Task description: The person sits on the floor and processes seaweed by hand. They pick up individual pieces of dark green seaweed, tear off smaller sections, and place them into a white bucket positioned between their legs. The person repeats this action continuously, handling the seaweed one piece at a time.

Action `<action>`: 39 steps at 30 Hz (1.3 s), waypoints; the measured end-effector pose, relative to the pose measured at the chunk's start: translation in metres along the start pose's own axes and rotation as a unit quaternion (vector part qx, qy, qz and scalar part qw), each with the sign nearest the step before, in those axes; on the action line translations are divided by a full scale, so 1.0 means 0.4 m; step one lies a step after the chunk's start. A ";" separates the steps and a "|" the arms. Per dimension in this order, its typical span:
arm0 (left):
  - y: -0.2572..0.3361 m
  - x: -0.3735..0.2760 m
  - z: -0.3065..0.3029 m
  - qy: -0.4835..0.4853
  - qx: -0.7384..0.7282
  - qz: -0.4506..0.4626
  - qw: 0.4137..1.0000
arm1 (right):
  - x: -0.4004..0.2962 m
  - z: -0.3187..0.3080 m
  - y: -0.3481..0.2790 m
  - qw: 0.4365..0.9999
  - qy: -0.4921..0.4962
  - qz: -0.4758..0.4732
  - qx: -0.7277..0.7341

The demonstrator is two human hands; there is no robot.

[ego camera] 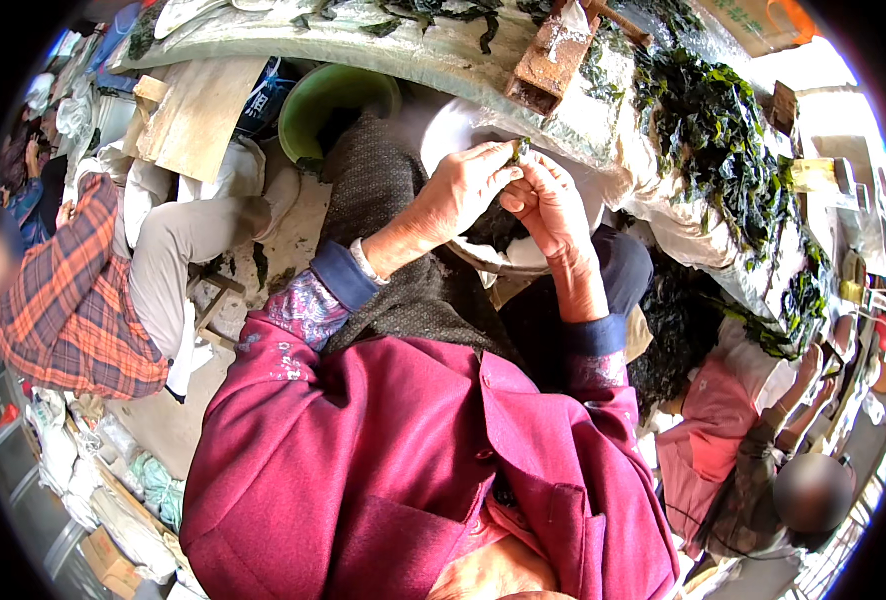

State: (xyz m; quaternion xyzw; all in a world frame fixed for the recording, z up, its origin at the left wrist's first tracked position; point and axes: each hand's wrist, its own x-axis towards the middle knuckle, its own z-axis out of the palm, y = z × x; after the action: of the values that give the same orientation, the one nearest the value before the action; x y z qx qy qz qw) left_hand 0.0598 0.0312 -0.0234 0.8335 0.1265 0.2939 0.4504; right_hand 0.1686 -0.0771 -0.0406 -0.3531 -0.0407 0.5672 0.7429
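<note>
My left hand [465,187] and my right hand [551,199] meet in front of me, above a white tub [443,135]. Between their fingertips they pinch a small piece of dark green seaweed [520,150]. Dark seaweed [497,225] lies in the tub below, partly hidden by my hands. A rusty square metal tube [551,64] rests on the table's edge just beyond my hands. To its right, a large heap of wet green seaweed [720,142] spreads over the table.
A green basin [300,112] stands under the table at the left, near a wooden board [202,112]. A person in a plaid shirt [75,300] sits at the left, another person in a red apron [713,427] at the right. Dark seaweed [668,330] is piled beside my knee.
</note>
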 end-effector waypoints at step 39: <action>0.025 -0.018 -0.145 -0.251 -0.075 0.059 0.963 | -0.171 0.049 -0.014 0.980 -0.099 -0.012 -0.173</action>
State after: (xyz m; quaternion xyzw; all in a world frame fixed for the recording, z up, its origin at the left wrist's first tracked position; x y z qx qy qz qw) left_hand 0.0185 0.0614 0.0067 0.8501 -0.0627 0.1095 0.5112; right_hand 0.1400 -0.1279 0.0003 -0.4184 -0.2157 0.5746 0.6695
